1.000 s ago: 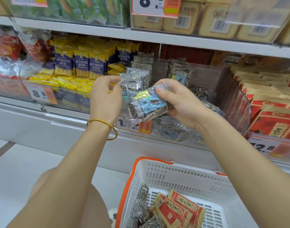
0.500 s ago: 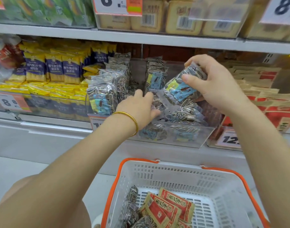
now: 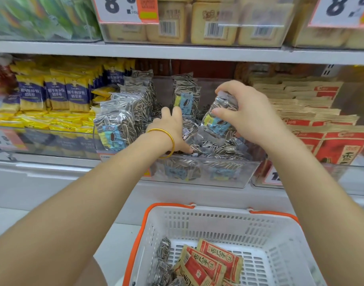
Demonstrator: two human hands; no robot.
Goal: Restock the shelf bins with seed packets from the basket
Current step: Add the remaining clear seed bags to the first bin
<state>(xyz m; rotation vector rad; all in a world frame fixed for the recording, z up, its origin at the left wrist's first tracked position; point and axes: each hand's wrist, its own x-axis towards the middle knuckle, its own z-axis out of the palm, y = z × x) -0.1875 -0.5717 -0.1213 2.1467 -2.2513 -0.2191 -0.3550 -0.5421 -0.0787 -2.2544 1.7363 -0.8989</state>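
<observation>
Partway through, I'd say: the right hand [image 3: 253, 112] grips a seed packet [image 3: 220, 114] just above the clear bin [image 3: 218, 178], the left hand [image 3: 172, 129] presses straight fingers among the stocked packets [image 3: 216, 148] there, and the basket [image 3: 218, 219] holds several more.

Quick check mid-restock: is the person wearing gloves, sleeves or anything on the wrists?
No gloves, and no sleeves in view: both forearms are bare. On the wrist behind the left hand is a thin, round gold bangle. The right hand and its wrist wear nothing. No rings or watch show.

Glossy clear-plastic seed packet [image 3: 219, 114], perforated plastic basket [image 3: 218, 226]
</observation>
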